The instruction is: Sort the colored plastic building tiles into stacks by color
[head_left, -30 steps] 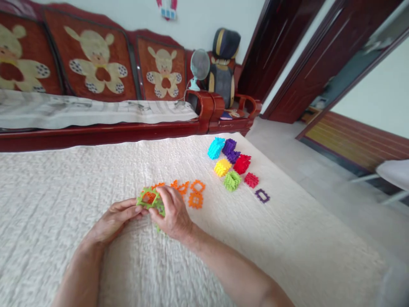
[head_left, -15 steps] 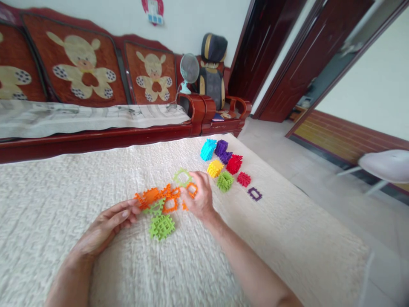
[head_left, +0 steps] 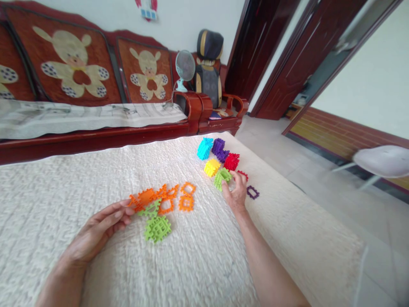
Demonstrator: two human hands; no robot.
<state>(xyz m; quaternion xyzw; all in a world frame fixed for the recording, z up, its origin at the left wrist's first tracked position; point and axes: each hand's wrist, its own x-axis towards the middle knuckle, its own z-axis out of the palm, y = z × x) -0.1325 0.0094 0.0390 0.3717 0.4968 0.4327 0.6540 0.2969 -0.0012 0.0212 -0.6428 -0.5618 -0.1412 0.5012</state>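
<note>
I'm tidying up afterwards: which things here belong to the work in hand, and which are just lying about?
In hand:
right hand at the green plastic block cube
left hand beside the flat orange plastic tiles and flat green plastic tiles

Lying about:
small desk fan
white plastic chair

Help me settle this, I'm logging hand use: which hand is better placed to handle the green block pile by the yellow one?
Right. The right hand already touches the green block pile; the left hand rests far off beside the orange pieces.
</note>
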